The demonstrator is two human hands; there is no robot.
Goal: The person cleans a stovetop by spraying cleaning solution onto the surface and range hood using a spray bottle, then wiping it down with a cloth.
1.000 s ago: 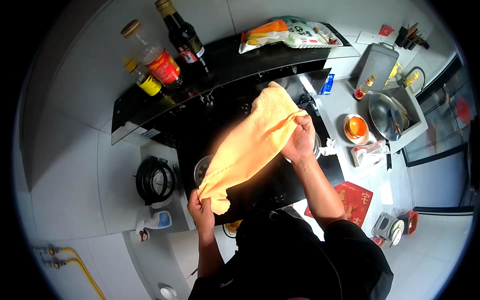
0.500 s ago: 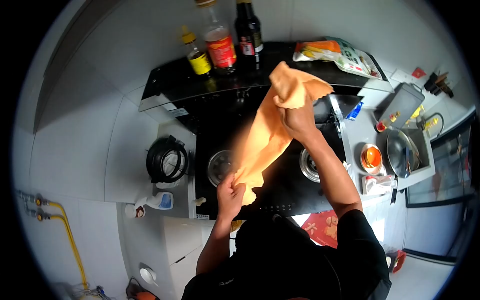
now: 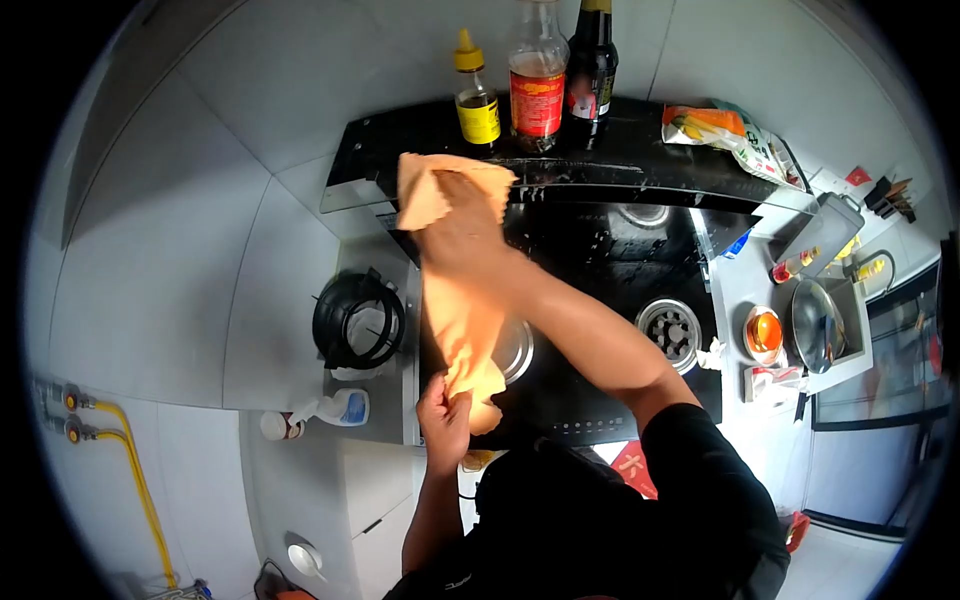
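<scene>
An orange cleaning cloth (image 3: 462, 325) stretches between my two hands over the left part of the black gas stove (image 3: 580, 385). My left hand (image 3: 444, 420) grips its lower end near the stove's front left edge. Farther back, my right hand (image 3: 460, 232) is closed on the upper end, close to the front of the black range hood (image 3: 610, 165). Part of the cloth folds over those fingers. The left burner (image 3: 516, 352) is partly covered by the cloth, while the right burner (image 3: 668, 335) shows fully, without a pan support.
On the hood stand a yellow-capped bottle (image 3: 478, 105), a red-labelled bottle (image 3: 537, 95), a dark bottle (image 3: 592, 75) and a food packet (image 3: 735, 135). Black pan supports (image 3: 358, 320) and a spray bottle (image 3: 345, 407) sit left. At right are an orange bowl (image 3: 765, 330) and a wok (image 3: 815, 325).
My right hand has swung left with the upper end of the cloth, from the right of the hood to its left. My left hand keeps its grip. The camera view has shifted somewhat.
</scene>
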